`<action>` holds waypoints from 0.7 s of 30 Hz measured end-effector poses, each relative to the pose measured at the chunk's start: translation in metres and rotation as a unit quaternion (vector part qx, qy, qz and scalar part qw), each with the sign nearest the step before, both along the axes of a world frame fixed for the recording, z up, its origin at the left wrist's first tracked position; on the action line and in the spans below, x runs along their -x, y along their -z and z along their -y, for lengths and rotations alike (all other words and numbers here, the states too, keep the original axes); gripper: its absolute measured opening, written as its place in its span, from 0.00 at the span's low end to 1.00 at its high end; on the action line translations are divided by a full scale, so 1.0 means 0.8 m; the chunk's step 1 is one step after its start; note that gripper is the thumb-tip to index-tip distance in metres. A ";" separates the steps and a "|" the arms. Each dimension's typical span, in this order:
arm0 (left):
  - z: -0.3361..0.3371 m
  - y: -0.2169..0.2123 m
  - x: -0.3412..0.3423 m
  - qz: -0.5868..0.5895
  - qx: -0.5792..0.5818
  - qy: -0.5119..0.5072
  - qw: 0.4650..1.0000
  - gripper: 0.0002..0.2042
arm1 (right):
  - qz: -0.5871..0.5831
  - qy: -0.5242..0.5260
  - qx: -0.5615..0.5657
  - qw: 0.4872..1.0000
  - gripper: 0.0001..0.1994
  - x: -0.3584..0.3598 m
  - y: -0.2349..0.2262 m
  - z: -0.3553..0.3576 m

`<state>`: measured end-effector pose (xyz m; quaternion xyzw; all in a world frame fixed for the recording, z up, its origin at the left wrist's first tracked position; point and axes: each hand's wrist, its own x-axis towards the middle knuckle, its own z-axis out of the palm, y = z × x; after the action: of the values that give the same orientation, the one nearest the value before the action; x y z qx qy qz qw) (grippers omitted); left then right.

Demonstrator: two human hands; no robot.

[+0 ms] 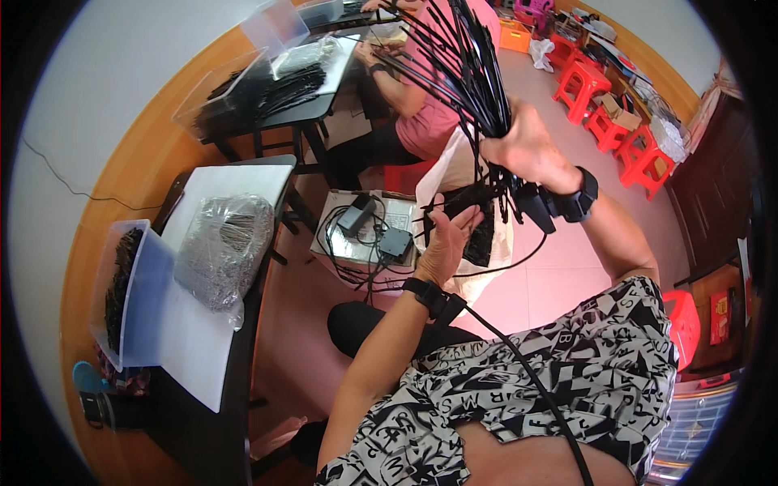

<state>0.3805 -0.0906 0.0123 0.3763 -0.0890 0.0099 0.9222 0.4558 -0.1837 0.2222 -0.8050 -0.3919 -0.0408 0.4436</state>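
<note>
My right hand (531,146) is raised and closed round a bundle of long, thin black strips (466,73). Their long ends fan out upward, and their shorter lower ends poke out below the fist. I cannot make out exactly what kind of strips they are. Just below and left of the bundle is my left hand (448,243), its fingers stretched out and thumb apart, close to the lower ends. Whether it touches them is unclear. Beneath both hands a whitish sack (490,279) gapes, with more black pieces (480,243) inside.
Left of the sack, a box (332,247) carries black adapters (356,215) and tangled cables. A table at left bears a plastic-wrapped package (223,251) and a clear bin (134,300). Ahead, a person in pink (425,134) sits at another table. Red stools (579,85) line the right.
</note>
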 end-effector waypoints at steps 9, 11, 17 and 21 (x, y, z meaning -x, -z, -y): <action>-0.043 -0.135 0.074 0.083 0.263 -0.245 0.930 0.24 | -0.105 -0.196 -0.026 0.975 0.20 0.082 -0.026 -0.054; -0.046 -0.168 0.109 0.103 0.223 -0.317 0.916 0.23 | -0.075 -0.222 -0.006 0.972 0.20 0.103 -0.035 -0.064; -0.065 -0.179 0.196 0.240 0.131 -0.422 0.865 0.26 | 0.022 -0.350 -0.017 0.936 0.19 0.183 -0.009 -0.121; -0.076 -0.179 0.230 0.204 0.163 -0.481 0.837 0.25 | 0.174 -0.359 0.103 0.911 0.19 0.212 -0.016 -0.165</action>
<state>0.1966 -0.0297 0.1554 0.2052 -0.0799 0.5436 0.8100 0.2860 -0.0519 0.2349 -0.6311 -0.7276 0.0226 0.2678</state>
